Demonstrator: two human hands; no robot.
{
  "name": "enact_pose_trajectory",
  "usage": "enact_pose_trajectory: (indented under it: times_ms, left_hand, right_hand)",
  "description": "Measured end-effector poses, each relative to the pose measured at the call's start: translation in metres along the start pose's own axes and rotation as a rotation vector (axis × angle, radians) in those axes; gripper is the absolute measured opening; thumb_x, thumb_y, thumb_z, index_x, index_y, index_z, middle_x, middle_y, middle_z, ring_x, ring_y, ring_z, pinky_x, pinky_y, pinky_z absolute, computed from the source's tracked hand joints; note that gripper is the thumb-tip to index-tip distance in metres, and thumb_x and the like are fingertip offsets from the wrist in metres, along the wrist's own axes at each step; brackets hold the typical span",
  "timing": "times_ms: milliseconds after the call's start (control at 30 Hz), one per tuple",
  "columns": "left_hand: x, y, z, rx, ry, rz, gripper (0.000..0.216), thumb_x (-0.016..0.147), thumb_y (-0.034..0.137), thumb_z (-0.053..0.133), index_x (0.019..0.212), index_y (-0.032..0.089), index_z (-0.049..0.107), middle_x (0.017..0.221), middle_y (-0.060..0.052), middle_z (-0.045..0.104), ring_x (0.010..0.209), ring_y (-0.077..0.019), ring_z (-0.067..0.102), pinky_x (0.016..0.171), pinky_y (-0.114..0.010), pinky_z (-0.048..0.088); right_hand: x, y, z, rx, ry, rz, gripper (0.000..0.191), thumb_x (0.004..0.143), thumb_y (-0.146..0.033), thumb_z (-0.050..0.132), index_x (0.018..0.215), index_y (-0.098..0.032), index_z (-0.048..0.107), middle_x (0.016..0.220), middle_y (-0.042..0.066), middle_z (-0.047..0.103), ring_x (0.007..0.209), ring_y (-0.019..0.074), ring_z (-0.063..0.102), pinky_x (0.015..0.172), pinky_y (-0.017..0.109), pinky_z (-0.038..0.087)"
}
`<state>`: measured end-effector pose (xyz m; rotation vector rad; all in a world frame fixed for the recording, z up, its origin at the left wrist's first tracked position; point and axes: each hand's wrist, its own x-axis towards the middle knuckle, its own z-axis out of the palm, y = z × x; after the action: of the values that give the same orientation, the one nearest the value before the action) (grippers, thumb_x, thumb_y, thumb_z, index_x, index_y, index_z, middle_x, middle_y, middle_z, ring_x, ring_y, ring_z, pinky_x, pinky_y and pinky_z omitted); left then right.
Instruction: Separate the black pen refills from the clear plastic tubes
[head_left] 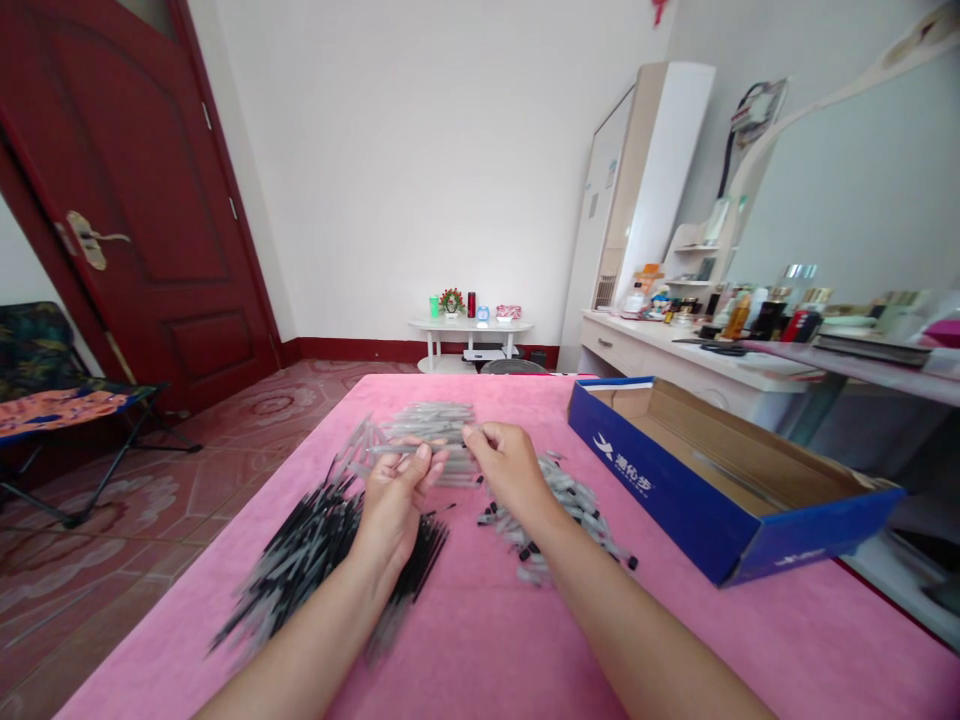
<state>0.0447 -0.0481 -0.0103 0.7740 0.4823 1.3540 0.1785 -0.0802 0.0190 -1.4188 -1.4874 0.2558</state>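
Observation:
My left hand (396, 500) is closed around a translucent pen barrel (390, 449), held level above the cloth with its tip toward the right. Close to that end, my right hand (504, 462) is pinched shut; whatever sits between its fingertips is too small and blurred to name. Behind both hands lies a stack of clear pen barrels (435, 412). Thin black pen refills (300, 545) spread in a heap beside and under my left forearm. A pile of translucent pen caps (581, 505), with some black ends, lies to the right of my right hand.
An open blue cardboard box (675, 500) stands on the pink cloth (480, 640) at the right. Beyond it is a dressing table (675, 345) crowded with bottles. A low white table (450, 325) stands at the wall, and a folding chair (67, 400) at the left.

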Motion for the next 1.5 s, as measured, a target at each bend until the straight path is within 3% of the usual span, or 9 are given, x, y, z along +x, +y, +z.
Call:
enact_pose_trajectory:
  times_ms: [133, 233, 333, 1500]
  left_hand:
    - [0.008, 0.001, -0.005, -0.077, 0.101, -0.021, 0.018, 0.063, 0.009, 0.068, 0.077, 0.013, 0.058, 0.077, -0.003, 0.068, 0.073, -0.0122, 0.065, 0.064, -0.016, 0.052]
    - [0.011, 0.002, -0.006, -0.125, 0.113, -0.024, 0.015, 0.064, 0.007, 0.067, 0.076, 0.013, 0.058, 0.074, -0.002, 0.067, 0.072, -0.0118, 0.065, 0.065, -0.017, 0.053]
    - [0.011, 0.002, -0.004, -0.140, 0.117, -0.023, 0.013, 0.065, 0.007, 0.066, 0.074, 0.012, 0.058, 0.075, -0.003, 0.067, 0.072, -0.0123, 0.066, 0.065, -0.017, 0.053]
    - [0.007, 0.003, -0.002, -0.091, 0.091, -0.021, 0.021, 0.061, 0.014, 0.071, 0.076, 0.014, 0.057, 0.073, -0.002, 0.067, 0.071, -0.0121, 0.065, 0.065, -0.018, 0.051]
  right_hand:
    - [0.007, 0.000, -0.009, 0.236, -0.019, 0.113, 0.029, 0.077, -0.039, 0.046, 0.062, -0.015, 0.055, 0.051, -0.001, 0.054, 0.042, 0.0086, 0.047, 0.042, 0.019, 0.035]
    - [0.010, -0.004, -0.016, 0.415, -0.044, 0.146, 0.019, 0.069, -0.032, 0.057, 0.074, -0.014, 0.059, 0.061, 0.000, 0.059, 0.049, 0.0094, 0.051, 0.044, 0.019, 0.040]
    - [0.011, -0.007, -0.019, 0.498, -0.082, 0.146, 0.021, 0.062, -0.026, 0.063, 0.079, -0.014, 0.061, 0.071, 0.003, 0.064, 0.056, 0.0109, 0.056, 0.049, 0.021, 0.044]
    - [0.010, -0.001, -0.009, 0.384, -0.110, 0.067, 0.015, 0.062, -0.020, 0.063, 0.076, -0.013, 0.061, 0.069, 0.004, 0.064, 0.058, 0.0129, 0.058, 0.054, 0.024, 0.046]
